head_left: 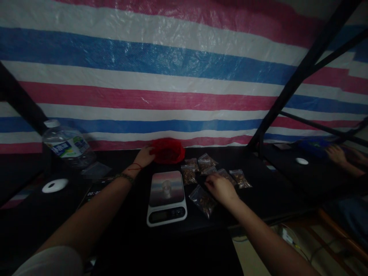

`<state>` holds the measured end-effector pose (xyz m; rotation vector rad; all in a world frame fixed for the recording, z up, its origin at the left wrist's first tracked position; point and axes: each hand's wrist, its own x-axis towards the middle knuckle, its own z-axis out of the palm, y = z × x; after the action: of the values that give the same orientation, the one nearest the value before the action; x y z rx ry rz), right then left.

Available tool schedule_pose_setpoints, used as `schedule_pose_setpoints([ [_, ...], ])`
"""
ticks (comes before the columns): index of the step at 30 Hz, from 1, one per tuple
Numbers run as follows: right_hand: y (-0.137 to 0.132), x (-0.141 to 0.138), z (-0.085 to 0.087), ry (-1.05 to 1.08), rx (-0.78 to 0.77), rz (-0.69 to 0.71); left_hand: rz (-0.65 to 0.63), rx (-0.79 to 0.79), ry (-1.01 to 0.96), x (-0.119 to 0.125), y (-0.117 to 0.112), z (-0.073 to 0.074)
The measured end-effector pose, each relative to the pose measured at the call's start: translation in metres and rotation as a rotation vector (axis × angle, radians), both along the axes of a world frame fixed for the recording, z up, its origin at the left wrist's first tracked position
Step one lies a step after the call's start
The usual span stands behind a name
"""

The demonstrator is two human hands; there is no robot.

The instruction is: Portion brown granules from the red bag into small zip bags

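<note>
Dark tabletop [258, 195] fills the lower view in dim light. Two bare forearms of the person wearing the camera reach onto it.

Nearest, in the middle, sits a white kitchen scale [166, 197] with a shiny plate and a blank display. Just right of it lies a small clear bag [202, 200] of brown contents. The right hand [220, 189] is palm down beside that bag, fingers curled over a scatter of similar small bags [201, 165]. Whether it pinches one cannot be told. Another bag [240, 178] lies just beyond the hand, to its right.

Left of the scale lie a phone [93, 191] showing digits and a white disc [55, 185].

Farther back, the left hand [144, 156], a red thread at its wrist, rests against the edge of a red pouch [168, 150] behind the scale. Its fingers are partly hidden, so its grip cannot be told.

A clear water bottle [67, 147] stands at far left. At far right, another person's hand [336, 154] rests on a neighbouring table.

Behind everything hangs a red, white and blue striped tarpaulin [172, 76], crossed by a black frame bar [296, 76].
</note>
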<state>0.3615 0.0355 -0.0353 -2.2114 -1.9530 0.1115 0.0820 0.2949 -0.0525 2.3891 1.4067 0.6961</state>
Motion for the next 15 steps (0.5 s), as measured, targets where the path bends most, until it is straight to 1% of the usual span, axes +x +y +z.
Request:
schedule_pose_setpoints([
  [3,0.027,-0.017,0.028,0.083,0.202,0.087,0.006,-0.044,-0.073,0.000,0.003,-0.001],
  [5,0.054,-0.032,0.045,0.104,0.319,0.147,0.026,-0.084,-0.121,0.001,0.002,-0.003],
  [7,0.088,-0.048,0.054,0.110,0.371,0.183,0.058,-0.129,-0.169,0.003,0.000,-0.005],
  [9,0.123,-0.060,0.055,0.087,0.341,0.171,0.087,-0.177,-0.217,0.004,-0.003,-0.007],
  [12,0.165,-0.060,0.044,0.089,0.148,0.185,0.121,-0.254,-0.290,0.002,-0.007,-0.009],
  [13,0.175,-0.056,0.038,0.123,0.127,0.145,0.133,-0.281,-0.314,0.001,-0.008,-0.009],
  [15,0.186,-0.043,0.028,0.188,0.141,0.043,0.156,-0.337,-0.359,-0.001,-0.009,-0.007],
])
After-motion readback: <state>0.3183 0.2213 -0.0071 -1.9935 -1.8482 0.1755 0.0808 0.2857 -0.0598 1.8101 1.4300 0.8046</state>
